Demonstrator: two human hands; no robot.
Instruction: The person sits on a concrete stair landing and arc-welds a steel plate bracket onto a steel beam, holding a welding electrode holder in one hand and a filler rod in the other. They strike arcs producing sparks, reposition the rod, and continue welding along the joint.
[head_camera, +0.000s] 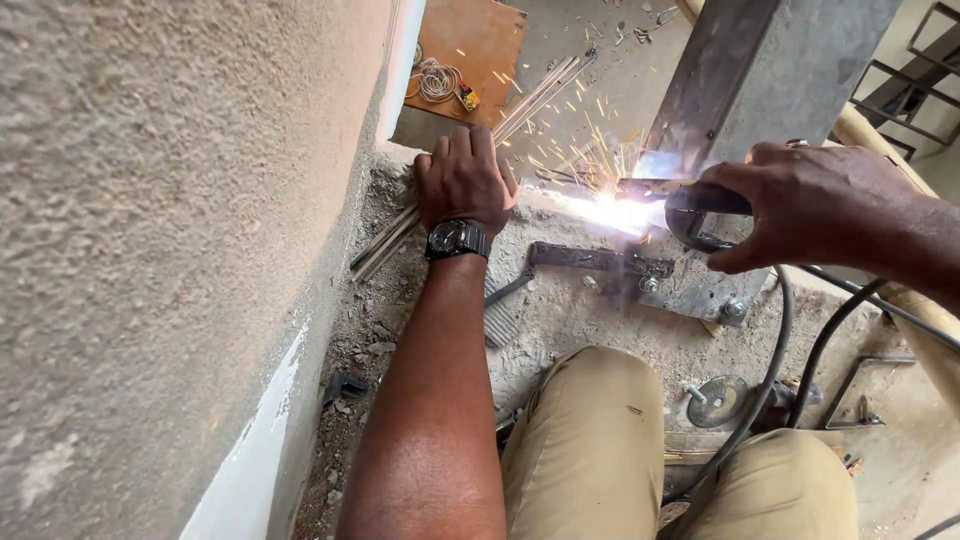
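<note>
I have my right hand (800, 205) clenched around the electrode holder (700, 205), its tip arcing at the foot of the steel post (760, 70). My left hand (465, 180), left of the post, presses flat on a bundle of welding rods (385, 245). I judge a steady, short arc matters most.

We see a rough plastered wall (170, 220) with a white painted edge (250, 440) far left of the hands. The concrete floor (590, 320) below them is dusty, with rubble. Daylight falls on the lower floor (600, 50) beyond.
</note>
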